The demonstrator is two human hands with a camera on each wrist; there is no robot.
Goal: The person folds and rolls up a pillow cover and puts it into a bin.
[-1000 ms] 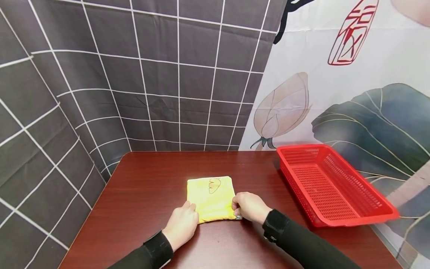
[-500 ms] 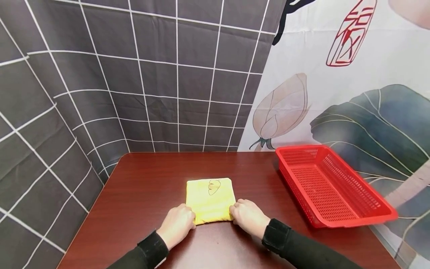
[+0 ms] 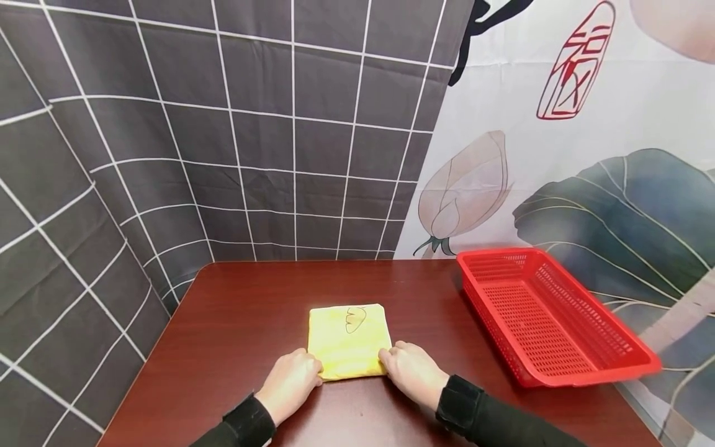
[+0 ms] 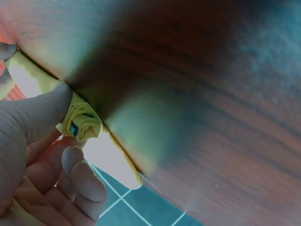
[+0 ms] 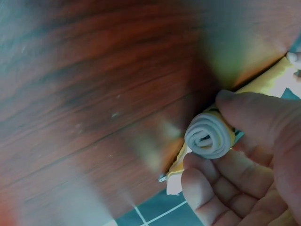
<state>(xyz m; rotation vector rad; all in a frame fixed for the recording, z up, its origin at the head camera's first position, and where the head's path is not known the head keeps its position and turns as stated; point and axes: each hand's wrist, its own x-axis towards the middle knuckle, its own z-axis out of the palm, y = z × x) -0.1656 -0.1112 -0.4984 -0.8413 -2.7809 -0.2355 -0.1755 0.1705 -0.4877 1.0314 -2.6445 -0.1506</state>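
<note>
A yellow cloth (image 3: 347, 338) with a small printed outline lies folded on the table, its near edge rolled up. My left hand (image 3: 292, 380) holds the left end of that roll; in the left wrist view the thumb and fingers pinch the yellow spiral end (image 4: 83, 123), which shows small dark patches. At the other end my right hand (image 3: 416, 376) grips the roll. Its pale spiral end (image 5: 208, 136) sits between thumb and fingers in the right wrist view. The flat part of the cloth spreads away beyond both hands.
A red plastic basket (image 3: 527, 376) with slotted sides stands to the right on the brown wooden table (image 3: 240, 310). Behind the table hang a grey cloth with white grid lines (image 3: 251, 136) and a white cloth with lotus prints (image 3: 463, 186).
The right hand has come down from the cloth's right side to its near corner, covering a grey bit seen there. The left hand has shifted slightly left. The head view has tilted up a little.
</note>
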